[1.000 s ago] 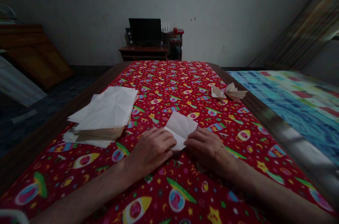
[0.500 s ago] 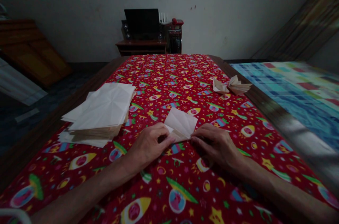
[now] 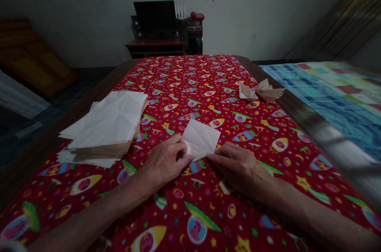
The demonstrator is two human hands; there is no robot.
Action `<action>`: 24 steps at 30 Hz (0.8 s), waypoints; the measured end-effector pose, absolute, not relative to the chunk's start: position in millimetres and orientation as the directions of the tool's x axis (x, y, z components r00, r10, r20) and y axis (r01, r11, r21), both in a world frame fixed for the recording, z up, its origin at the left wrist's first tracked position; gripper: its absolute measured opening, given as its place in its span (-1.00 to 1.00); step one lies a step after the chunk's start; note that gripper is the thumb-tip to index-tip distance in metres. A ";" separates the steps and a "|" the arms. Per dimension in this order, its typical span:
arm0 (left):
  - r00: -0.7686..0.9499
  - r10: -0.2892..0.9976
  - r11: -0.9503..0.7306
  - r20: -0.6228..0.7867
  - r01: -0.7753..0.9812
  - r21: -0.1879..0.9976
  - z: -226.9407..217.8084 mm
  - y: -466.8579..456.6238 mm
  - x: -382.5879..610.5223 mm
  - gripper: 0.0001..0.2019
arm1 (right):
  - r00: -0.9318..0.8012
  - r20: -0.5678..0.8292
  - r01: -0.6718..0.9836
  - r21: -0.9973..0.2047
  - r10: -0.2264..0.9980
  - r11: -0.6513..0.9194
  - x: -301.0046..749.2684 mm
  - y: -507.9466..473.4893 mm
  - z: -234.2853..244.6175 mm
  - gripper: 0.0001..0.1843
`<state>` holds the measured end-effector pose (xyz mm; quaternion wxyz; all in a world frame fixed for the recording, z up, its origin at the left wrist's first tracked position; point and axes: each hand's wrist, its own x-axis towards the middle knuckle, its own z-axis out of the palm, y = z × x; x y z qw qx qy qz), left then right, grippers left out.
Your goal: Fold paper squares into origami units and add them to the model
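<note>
A folded white paper square (image 3: 201, 137) lies on the red patterned tablecloth (image 3: 208, 93) in front of me. My left hand (image 3: 165, 160) has its fingers curled and pinches the paper's near left corner. My right hand (image 3: 238, 164) lies flat on the cloth, its fingertips pressing the paper's near right edge. A stack of creased white sheets (image 3: 107, 125) sits to the left of my left hand.
Two folded paper figures (image 3: 260, 91) rest near the table's right edge. A checked blue cloth (image 3: 333, 97) lies to the right of the table. A small wooden stand with a dark screen (image 3: 154, 16) is against the far wall.
The paper's near flap has been folded under, so the paper now looks like a smaller square. Both hands shifted slightly along its near edge. The camera tilted down a little.
</note>
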<state>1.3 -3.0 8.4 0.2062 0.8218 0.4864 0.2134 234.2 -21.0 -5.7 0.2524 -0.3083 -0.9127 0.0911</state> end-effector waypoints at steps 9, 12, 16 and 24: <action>0.438 0.892 -0.431 0.110 0.752 0.499 6.8 -3.0 0.3 -0.74 | -0.705 0.334 0.618 -0.143 0.626 0.773 230.2 -23.9 -0.7 -0.72; 0.433 0.893 -0.436 0.123 0.761 0.480 6.8 -5.8 0.1 -0.76 | -0.705 0.329 0.625 -0.130 0.628 0.770 230.2 -24.4 -1.9 -0.70; 0.442 0.885 -0.458 0.150 0.765 0.453 5.0 -8.2 -0.4 -0.77 | -0.706 0.303 0.633 -0.137 0.641 0.762 230.2 -23.9 -2.3 -0.70; 0.512 0.795 -0.605 0.326 0.716 0.350 5.4 -7.0 -3.3 -0.59 | -0.695 0.292 0.637 -0.176 0.658 0.751 229.7 -23.5 0.3 -0.75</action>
